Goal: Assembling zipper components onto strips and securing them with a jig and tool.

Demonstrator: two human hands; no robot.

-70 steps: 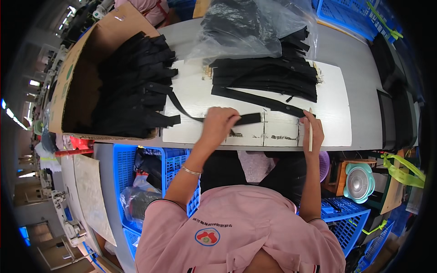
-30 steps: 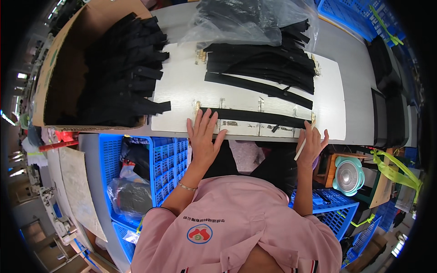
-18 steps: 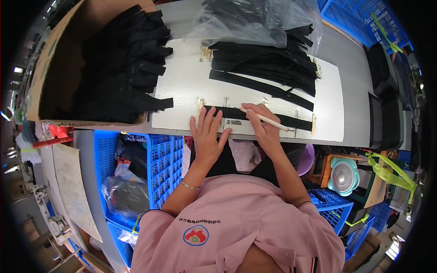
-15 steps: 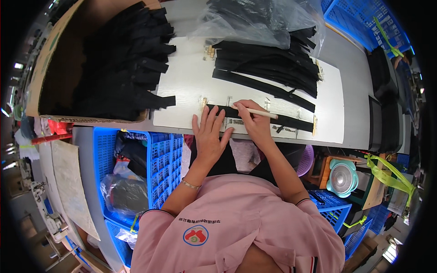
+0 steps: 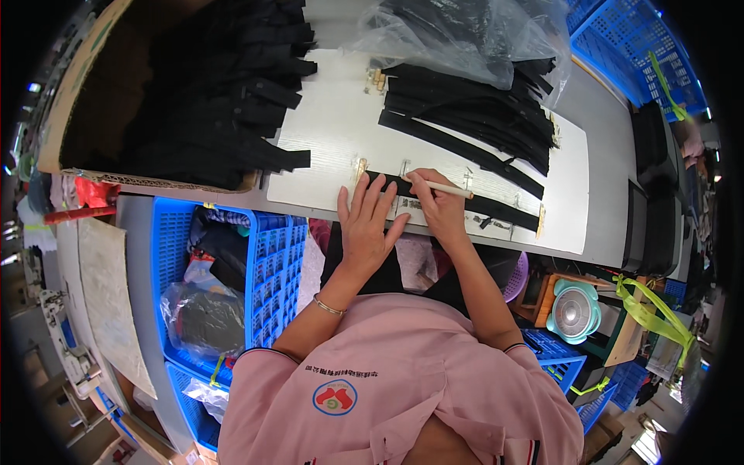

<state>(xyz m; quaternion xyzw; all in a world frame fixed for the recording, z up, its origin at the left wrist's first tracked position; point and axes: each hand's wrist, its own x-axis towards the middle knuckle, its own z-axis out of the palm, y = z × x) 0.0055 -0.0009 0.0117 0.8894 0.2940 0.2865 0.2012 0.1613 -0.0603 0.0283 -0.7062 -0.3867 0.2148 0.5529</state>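
Note:
A black fabric strip (image 5: 505, 214) lies crosswise along the near edge of a white board (image 5: 298, 167). My left hand (image 5: 364, 236) rests flat near the strip's left end, fingers spread and fingertips on the cloth. In my right hand (image 5: 443, 213), closed in a writing grip, is a pale pen-like marker (image 5: 449, 188). Its tip is at the strip, just right of my left fingers; whether it touches cannot be made out. Farther back lies another single strip (image 5: 465, 152), below a heap of black strips (image 5: 465, 108) partly under clear plastic (image 5: 442, 39).
A cardboard box (image 5: 77, 101) with many black strips stands at the left. Blue crates (image 5: 267, 279) sit below the table's left side, and another blue crate (image 5: 620, 54) is at the back right. A turquoise fan (image 5: 573, 311) is low on the right.
The whole view has shifted and turned slightly. Against the board, both hands, the marker and the strip keep nearly the same places.

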